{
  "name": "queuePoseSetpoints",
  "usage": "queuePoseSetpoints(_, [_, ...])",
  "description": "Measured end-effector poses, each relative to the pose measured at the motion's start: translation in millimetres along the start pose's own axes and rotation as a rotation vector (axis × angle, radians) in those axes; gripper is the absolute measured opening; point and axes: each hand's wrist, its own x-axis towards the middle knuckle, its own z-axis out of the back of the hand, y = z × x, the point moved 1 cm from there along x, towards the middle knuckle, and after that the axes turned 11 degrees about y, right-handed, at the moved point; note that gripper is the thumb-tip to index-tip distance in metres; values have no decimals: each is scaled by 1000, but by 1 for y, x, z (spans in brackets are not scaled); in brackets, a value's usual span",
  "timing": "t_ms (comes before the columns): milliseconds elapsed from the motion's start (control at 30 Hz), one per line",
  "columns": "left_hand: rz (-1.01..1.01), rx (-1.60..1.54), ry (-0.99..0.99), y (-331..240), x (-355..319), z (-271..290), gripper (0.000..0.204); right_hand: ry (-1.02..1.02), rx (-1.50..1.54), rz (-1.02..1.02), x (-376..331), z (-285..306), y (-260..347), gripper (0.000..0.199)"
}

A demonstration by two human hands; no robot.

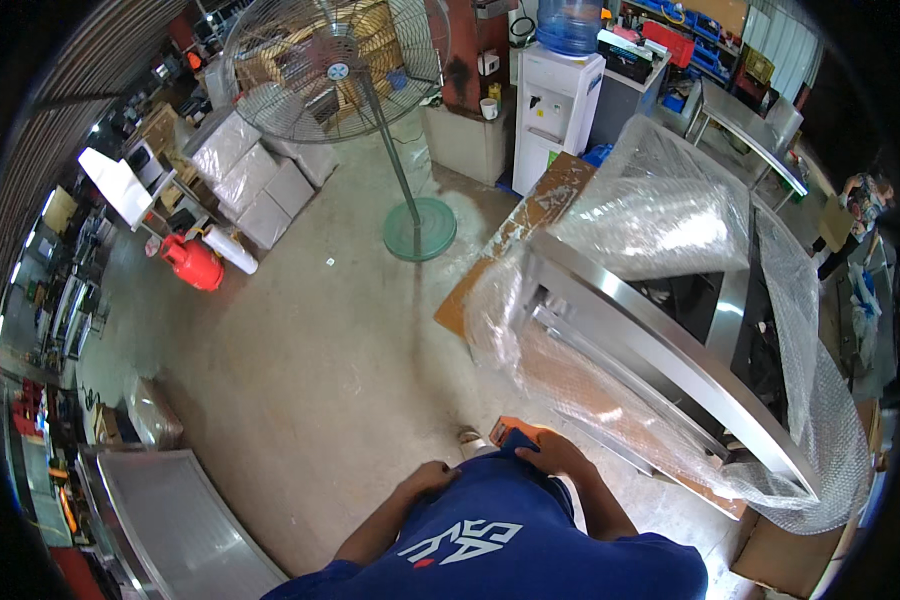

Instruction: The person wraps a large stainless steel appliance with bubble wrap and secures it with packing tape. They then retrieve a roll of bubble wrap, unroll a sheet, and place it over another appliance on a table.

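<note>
My left hand [431, 477] is at waist height by the side of my blue shirt [490, 500]. Its fingers look curled in against the cloth, and what they hold, if anything, is hidden. In front of my waist, my right hand [556, 455] pinches a fold of the shirt's hem. Just beyond that hem shows an orange object [506, 428], partly covered, whose kind I cannot make out. To the right of my hands a large stainless steel frame [670, 365] sits in bubble wrap [660, 225], partly unwrapped, on a worn wooden board [515, 235].
A green-based standing fan [420, 229] is ahead, with a water dispenser [555, 110] beyond it. Wrapped boxes [255, 190] and a red gas cylinder [192, 262] stand far left. A metal-topped table [185, 520] lies near left. Another person [860, 210] stands at the far right.
</note>
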Motion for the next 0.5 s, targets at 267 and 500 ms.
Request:
queuePoseSetpoints(267, [-79, 168, 146, -10, 17, 175, 62, -57, -129, -172, 108, 34, 72, 69])
queuePoseSetpoints(500, [-155, 14, 7, 26, 60, 396, 37, -344, 228, -264, 202, 55, 165, 70])
